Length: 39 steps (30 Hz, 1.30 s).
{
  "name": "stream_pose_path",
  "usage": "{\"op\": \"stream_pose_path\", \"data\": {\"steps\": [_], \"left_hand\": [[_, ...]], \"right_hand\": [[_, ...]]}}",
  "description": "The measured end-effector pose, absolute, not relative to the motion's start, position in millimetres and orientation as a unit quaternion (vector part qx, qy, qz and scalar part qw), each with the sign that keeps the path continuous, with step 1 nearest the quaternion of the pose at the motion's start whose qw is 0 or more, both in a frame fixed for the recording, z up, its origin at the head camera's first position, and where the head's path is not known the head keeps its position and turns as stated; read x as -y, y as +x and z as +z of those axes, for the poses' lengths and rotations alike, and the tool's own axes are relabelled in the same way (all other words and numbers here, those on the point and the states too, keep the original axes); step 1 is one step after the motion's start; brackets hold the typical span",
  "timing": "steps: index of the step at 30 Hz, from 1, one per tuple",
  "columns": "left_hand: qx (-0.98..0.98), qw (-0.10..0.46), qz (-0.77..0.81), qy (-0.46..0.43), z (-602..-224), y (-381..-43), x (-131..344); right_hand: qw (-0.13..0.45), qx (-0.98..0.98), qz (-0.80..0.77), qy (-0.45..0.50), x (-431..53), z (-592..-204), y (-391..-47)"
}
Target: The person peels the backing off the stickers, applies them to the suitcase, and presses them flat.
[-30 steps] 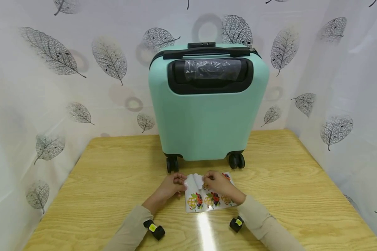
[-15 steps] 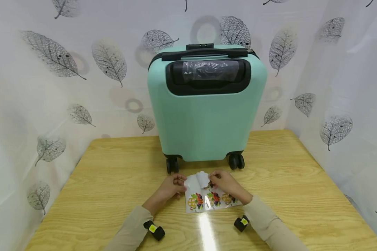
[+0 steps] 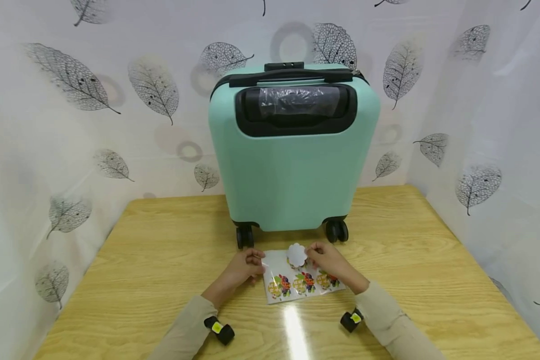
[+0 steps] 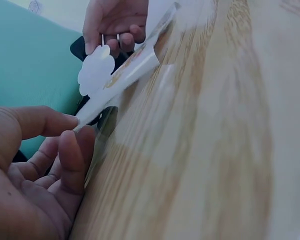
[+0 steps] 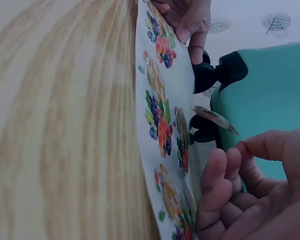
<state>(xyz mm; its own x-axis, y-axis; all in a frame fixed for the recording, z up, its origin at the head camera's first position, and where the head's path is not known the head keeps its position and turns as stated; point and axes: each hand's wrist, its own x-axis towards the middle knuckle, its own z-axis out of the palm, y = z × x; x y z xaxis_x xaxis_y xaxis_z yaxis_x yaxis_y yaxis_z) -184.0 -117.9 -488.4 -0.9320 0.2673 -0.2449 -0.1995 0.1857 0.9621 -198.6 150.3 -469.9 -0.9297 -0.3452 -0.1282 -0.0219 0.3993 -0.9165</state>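
Note:
A sheet of fruit-picture stickers (image 3: 274, 261) lies on the table in front of the suitcase. My left hand (image 3: 242, 267) pinches its left edge between thumb and fingers, seen close up in the left wrist view. Between the right thumb and forefinger, my right hand (image 3: 332, 261) pinches one scalloped sticker (image 4: 96, 71) by its edge. That sticker stands up over the sheet, its white back showing in the head view. From the right wrist the sticker (image 5: 216, 120) appears edge-on; whether it touches the sheet I cannot tell. Several printed stickers remain on the sheet.
A mint-green suitcase (image 3: 292, 180) stands upright on black wheels (image 3: 336, 231) right behind the sheet. The wooden table (image 3: 162, 235) extends to both sides. A leaf-patterned curtain (image 3: 171, 150) surrounds it at the back and sides. Black cameras (image 3: 219, 330) are strapped to both wrists.
My right hand has moved slightly right, drawing the sticker from a curled flap into a flatter piece raised over the sheet. The left hand has stayed at the sheet's left edge.

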Motion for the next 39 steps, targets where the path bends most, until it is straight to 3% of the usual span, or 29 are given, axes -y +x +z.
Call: {"op": "stream_pose_path", "data": {"steps": [13, 22, 39], "left_hand": [[-0.776, 0.144, 0.613, 0.037, -485.5, -185.7, 130.6], [-0.793, 0.148, 0.588, 0.062, -473.2, -185.2, 132.0], [-0.789, 0.153, 0.584, 0.113, -458.7, -192.2, 97.5]], "right_hand": [[0.139, -0.821, -0.544, -0.098, -157.8, -463.9, -194.5], [0.132, -0.820, -0.548, -0.098, -160.6, -459.0, -195.6], [0.137, -0.809, -0.565, -0.088, -160.4, -451.1, -194.1]]}}
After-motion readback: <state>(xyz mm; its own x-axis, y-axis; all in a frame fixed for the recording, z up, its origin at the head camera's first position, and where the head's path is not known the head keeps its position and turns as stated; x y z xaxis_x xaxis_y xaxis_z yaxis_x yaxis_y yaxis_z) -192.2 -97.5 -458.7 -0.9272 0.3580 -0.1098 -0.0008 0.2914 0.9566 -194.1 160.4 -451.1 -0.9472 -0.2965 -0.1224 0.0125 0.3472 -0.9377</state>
